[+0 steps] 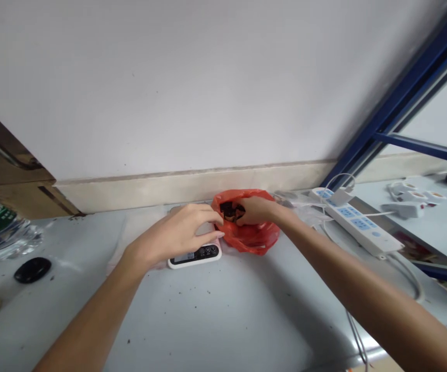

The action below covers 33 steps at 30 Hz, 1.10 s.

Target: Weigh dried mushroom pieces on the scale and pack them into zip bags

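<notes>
A red plastic bag [252, 240] stands with its mouth open on the grey table. My right hand [256, 209] reaches into it, fingers curled at some dark brown pieces [229, 211] whose kind I cannot make out. At the bag's left rim, my left hand [186, 230] has its thumb and fingertips bent around the edge. Beneath that hand lies a small white digital kitchen scale [195, 257]. Its black front panel with display and buttons shows, while most of its plate is covered by the hand.
A white power strip [357, 219] with cables lies to the right, beside a blue metal frame [397, 111]. Clear plastic wrapping [304, 212] is behind the bag. On the left are a large water bottle [2, 227], a black oval object [32, 269] and a wooden cabinet [10, 155].
</notes>
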Each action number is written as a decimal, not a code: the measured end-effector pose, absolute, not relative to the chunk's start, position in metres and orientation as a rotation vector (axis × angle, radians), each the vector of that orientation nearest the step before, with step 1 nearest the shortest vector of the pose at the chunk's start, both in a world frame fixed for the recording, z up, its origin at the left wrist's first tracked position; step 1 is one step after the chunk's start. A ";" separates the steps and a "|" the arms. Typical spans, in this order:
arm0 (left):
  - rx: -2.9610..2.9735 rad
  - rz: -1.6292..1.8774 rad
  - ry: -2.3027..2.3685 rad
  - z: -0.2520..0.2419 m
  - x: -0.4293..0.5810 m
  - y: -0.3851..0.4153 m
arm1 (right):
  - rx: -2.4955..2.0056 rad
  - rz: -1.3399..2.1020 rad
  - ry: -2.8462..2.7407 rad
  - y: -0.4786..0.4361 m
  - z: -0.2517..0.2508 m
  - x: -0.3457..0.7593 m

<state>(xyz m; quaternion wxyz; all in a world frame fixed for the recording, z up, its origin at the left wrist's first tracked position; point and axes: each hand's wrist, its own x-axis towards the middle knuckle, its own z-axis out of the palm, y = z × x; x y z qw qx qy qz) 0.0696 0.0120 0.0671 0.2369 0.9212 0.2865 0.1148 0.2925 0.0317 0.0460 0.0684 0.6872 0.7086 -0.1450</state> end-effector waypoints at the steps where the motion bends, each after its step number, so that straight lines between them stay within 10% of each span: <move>1: 2.521 0.307 0.784 0.067 0.070 0.012 | 2.075 -0.443 2.120 0.033 0.045 0.292; 33: 2.277 -0.281 1.484 0.085 -0.007 0.045 | 1.737 -0.708 2.811 0.031 0.091 0.216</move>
